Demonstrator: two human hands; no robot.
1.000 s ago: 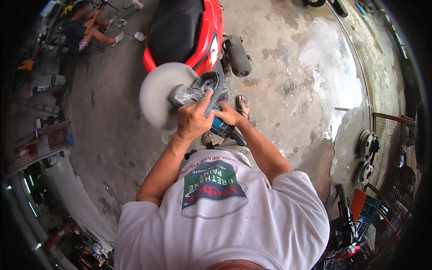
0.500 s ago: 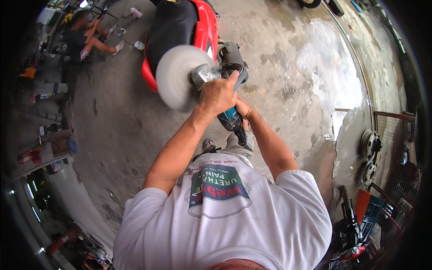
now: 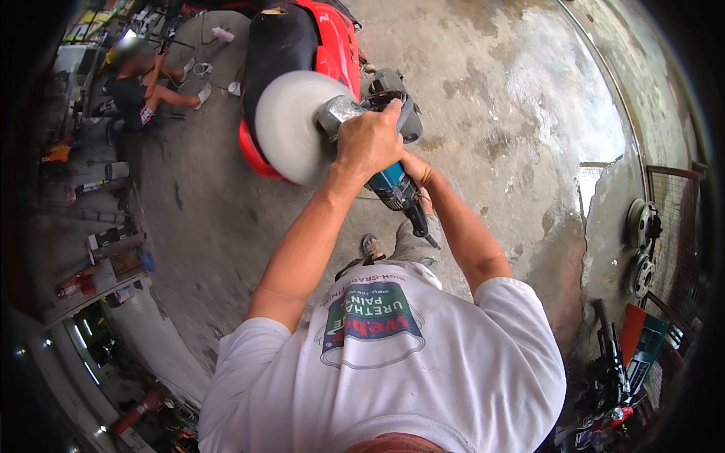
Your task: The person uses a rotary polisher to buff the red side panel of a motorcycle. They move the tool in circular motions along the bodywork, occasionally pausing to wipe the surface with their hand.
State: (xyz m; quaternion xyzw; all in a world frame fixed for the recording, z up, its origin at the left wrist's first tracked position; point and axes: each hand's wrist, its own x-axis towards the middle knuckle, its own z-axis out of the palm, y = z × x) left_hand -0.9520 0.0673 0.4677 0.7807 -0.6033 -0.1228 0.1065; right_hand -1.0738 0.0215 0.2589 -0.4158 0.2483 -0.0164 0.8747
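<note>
A blue-and-black power polisher (image 3: 391, 180) is held in front of me with both hands. Its round white buffing pad (image 3: 291, 124) looks smeared, as if spinning, and overlaps the tail of a red motorcycle (image 3: 337, 47) with a black seat (image 3: 278, 49). Whether the pad touches the bodywork I cannot tell. My left hand (image 3: 368, 143) is closed over the polisher near its metal head, thumb pointing forward. Closed round the body from the right is my right hand (image 3: 415, 167), its fingers partly hidden behind the tool.
At the far left a person (image 3: 136, 90) sits low beside a white cup (image 3: 234, 88) and a pink bottle (image 3: 223, 35). Shelves of tools line the left side. Wheel rims (image 3: 642, 275) lean by a mesh frame (image 3: 674, 219) on the right. Concrete floor (image 3: 491, 136) surrounds the motorcycle.
The view has shifted slightly, and the motorcycle appears a little further left. Both hands keep their grip on the polisher, whose rear end shows a bit more.
</note>
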